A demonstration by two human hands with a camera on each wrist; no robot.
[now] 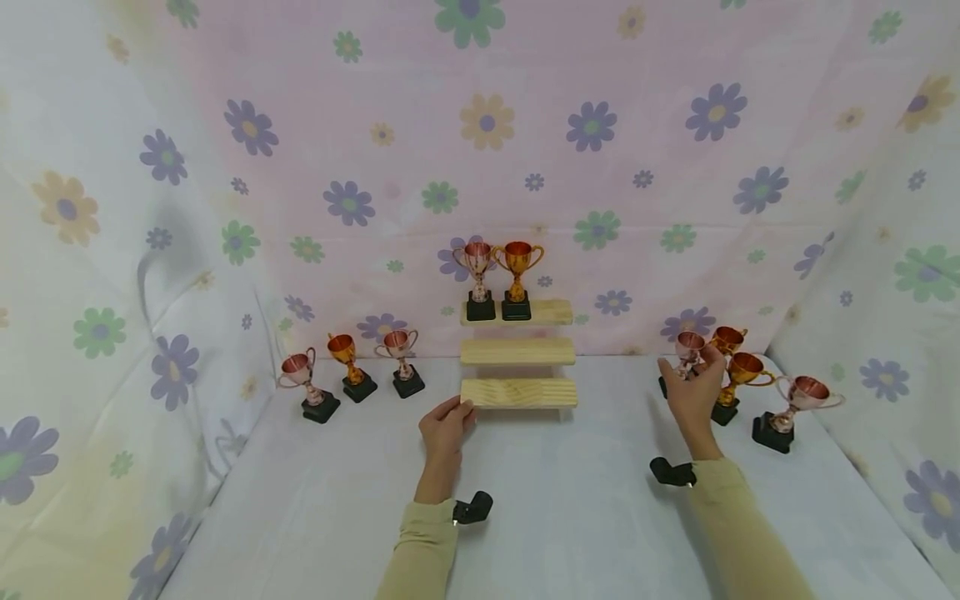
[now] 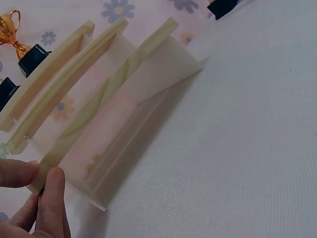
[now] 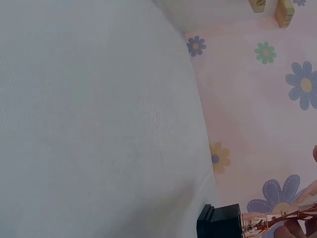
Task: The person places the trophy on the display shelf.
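My left hand point(image 1: 444, 429) pinches the left end of the lowest wooden step of a three-step display stand point(image 1: 519, 393); thumb and fingers grip that end in the left wrist view. On the top step stand a rose-gold trophy cup point(image 1: 478, 275) and a gold trophy cup point(image 1: 517, 275), side by side. Over at the right, my right hand point(image 1: 697, 400) holds another rose-gold trophy cup point(image 1: 688, 348) by its upper part. In the right wrist view that cup's black base point(image 3: 220, 221) shows, with the fingers at the frame's edge.
Close to the right hand stand two gold cups point(image 1: 744, 371) and a rose-gold cup point(image 1: 795, 404). Left of the stand are a rose-gold cup point(image 1: 303, 379), a gold cup point(image 1: 347, 362) and another rose-gold cup point(image 1: 401, 358). White cloth point(image 1: 555, 500) covers the table; flowered fabric point(image 1: 525, 167) hangs behind.
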